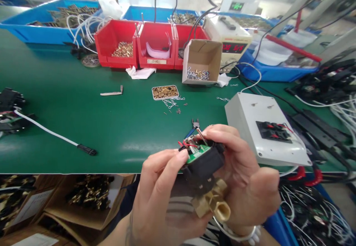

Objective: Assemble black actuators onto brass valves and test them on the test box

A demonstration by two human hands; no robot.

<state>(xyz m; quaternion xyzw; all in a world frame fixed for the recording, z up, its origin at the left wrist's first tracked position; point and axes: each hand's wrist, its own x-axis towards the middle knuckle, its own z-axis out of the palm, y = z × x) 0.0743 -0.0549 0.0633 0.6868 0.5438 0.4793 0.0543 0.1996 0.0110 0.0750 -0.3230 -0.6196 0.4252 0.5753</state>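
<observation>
Both hands hold one assembly at the front edge of the green table (83, 120). It is a black housing (203, 162) with a green circuit board and red wires on top, and a beige plastic fitting (214, 203) underneath. My left hand (161, 197) grips its left side, with the thumb on the board edge. My right hand (244, 179) wraps round the right side, fingers curled over the top by a thin metal pin. Small pliers (195, 124) lie on the table just behind.
A white test box (264, 131) with red and black terminals sits to the right. Red bins (155, 45), a cardboard box (201, 62) and a tray of brass parts (165, 92) stand further back. A white cable (50, 133) lies at left. Cartons of parts sit below the table edge.
</observation>
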